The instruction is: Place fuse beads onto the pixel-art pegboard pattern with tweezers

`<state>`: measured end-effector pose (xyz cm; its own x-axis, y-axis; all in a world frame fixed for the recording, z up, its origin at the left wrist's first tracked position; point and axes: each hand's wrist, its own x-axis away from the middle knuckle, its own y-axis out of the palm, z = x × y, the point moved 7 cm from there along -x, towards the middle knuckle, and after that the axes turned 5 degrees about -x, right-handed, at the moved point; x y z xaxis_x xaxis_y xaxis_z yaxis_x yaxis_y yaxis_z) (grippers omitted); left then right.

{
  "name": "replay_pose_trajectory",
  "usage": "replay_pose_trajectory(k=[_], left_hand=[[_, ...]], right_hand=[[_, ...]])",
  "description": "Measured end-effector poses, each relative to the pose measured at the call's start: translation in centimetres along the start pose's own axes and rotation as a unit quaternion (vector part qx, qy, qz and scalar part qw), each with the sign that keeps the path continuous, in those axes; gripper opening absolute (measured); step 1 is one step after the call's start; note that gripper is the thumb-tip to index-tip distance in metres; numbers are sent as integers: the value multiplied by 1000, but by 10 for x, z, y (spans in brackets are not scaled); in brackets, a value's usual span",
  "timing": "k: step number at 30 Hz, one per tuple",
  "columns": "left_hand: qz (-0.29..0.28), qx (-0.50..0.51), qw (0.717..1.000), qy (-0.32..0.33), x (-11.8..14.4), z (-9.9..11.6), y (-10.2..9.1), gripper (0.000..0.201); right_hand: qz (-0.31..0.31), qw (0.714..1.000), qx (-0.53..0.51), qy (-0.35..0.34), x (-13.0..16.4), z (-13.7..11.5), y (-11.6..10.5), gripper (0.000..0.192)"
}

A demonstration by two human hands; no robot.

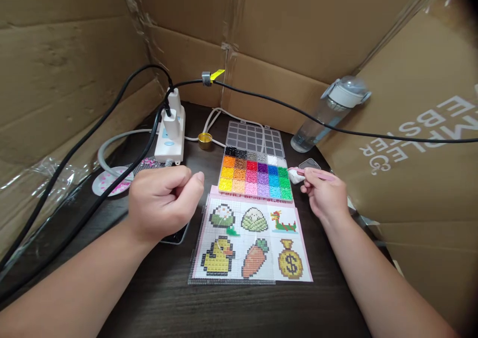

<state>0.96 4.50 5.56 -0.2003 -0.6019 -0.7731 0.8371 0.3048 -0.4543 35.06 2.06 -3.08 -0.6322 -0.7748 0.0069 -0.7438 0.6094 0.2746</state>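
Left hand [162,201] loosely clenched, covering most of a phone [175,236], right hand [324,193] gripping pink tweezers [317,175], tips blurred beside bead box [256,178]

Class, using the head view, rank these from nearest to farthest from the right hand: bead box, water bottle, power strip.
From the right hand:
1. Bead box, just to its left.
2. Water bottle, behind it, leaning on cardboard.
3. Power strip, far left, beyond the box.

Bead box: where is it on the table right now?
In the head view the bead box sits centre-table, lid open, just behind the pattern sheet, with the right hand at its right end.
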Motion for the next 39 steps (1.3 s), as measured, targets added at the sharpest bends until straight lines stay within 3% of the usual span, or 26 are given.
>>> replay_pose_trajectory(k=[10,12,14,18,20,26,39], left_hand=[[-6,9,1000,-14,1,0,2,46],[-4,11,1000,-17,2,0,2,46],[-3,12,1000,-20,2,0,2,46],[-2,8,1000,-18,3,0,4,45],[0,13,1000,-16,3,0,4,45],[9,29,999,-11,2,0,5,46],[3,23,1000,-18,2,1,6,46]], right_hand=[[-9,1000,-12,21,3,-2,0,19],[-67,998,3,4,14,-5,8,16],[-169,984,48,-11,34,-7,25,14],[-367,917,153,-37,87,-3,62,10],[-419,892,167,-26,104,3,74,9],[-398,900,174,23,107,18,77,8],[-397,896,199,3,107,19,79,10]])
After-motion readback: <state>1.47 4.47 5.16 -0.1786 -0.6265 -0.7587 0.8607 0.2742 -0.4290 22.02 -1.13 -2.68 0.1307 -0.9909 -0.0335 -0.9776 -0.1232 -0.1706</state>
